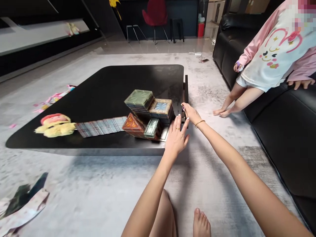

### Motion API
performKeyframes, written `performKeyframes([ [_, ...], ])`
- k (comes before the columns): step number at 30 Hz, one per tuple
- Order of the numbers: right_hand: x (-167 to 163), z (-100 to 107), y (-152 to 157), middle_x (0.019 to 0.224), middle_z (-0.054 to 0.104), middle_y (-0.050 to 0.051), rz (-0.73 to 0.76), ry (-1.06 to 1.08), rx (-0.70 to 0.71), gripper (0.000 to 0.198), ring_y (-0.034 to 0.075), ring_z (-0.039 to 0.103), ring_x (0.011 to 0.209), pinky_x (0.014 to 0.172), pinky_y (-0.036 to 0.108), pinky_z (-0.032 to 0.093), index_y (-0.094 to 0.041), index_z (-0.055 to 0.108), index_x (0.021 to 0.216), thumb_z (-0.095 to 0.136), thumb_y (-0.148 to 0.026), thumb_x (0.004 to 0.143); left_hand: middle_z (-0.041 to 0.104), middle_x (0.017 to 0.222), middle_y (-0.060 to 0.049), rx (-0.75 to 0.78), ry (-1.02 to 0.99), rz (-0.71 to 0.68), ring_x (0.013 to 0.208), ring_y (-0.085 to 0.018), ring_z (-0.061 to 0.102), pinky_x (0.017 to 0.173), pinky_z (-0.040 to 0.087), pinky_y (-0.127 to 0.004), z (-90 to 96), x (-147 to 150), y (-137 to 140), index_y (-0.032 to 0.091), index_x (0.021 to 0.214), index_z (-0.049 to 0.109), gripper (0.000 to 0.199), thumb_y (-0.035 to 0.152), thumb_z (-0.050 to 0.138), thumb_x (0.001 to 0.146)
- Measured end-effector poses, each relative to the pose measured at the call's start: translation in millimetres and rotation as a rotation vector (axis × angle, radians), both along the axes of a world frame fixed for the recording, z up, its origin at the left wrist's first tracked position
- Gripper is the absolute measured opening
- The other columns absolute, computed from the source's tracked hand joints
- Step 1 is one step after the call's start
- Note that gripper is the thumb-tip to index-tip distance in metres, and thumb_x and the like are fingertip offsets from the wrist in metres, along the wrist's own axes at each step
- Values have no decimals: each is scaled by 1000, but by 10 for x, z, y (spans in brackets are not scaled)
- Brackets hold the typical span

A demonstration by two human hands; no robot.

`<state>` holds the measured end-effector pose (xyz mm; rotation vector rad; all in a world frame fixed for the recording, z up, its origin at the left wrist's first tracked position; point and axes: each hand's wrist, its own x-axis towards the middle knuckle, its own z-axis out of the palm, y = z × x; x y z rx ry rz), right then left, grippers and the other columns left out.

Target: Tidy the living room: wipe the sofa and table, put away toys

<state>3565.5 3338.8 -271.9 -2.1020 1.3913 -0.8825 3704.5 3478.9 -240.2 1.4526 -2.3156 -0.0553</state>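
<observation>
My left hand (176, 135) rests over the near right corner of the low black table (93, 89), its fingers spread, beside a white card (164, 134). My right hand (191, 115) is at the slightly pulled-out drawer (186, 87) on the table's right side. Its fingers are curled together at the drawer's edge; what they hold, if anything, is hidden. Left of my hands stand card stacks: a green one (139, 98), one with a blue centre (161, 107), an orange-red one (133, 123) and a small green one (151, 127).
An overlapping row of cards (102, 126) leads to a yellow plush toy (56, 125). A person in a rabbit-print shirt (274, 56) leans by the black sofa (288, 121). Cloth (27, 204) lies on the floor at left. A red chair (155, 13) stands behind.
</observation>
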Motion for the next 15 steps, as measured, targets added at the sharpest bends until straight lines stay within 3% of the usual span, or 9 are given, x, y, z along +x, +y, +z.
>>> performKeyframes([
  [3,-113,44,60,124,66,18,20,200,-47,43,27,57,116,109,45,37,-12,56,132,34,-11,95,14,169,-18,19,-29,3,156,-35,16,121,26,-56,24,29,-1,19,159,29,78,26,62,88],
  [5,-188,106,20,124,66,20,-64,242,-17,42,30,57,119,109,51,36,-11,57,130,32,-13,97,14,168,-19,33,-42,-13,155,-36,17,121,27,-55,37,28,-8,18,159,29,79,26,63,88],
  [8,-278,169,-178,139,57,22,-251,152,79,47,34,54,128,110,61,33,-10,48,142,31,-22,100,15,168,-20,50,-37,-16,154,-38,20,120,29,-55,41,9,-18,17,159,28,81,31,64,88],
  [12,-421,143,-484,161,35,15,-184,69,182,75,41,31,148,116,73,13,-19,37,155,61,-42,87,13,169,-18,54,-37,6,154,-38,21,119,31,-54,30,-1,-23,19,160,25,83,34,64,88],
  [15,-580,73,-542,158,40,16,-277,-66,145,73,39,33,148,118,69,20,-18,45,150,60,-50,87,14,169,-18,54,-25,3,154,-38,22,119,31,-54,27,8,-30,19,160,25,82,34,63,88],
])
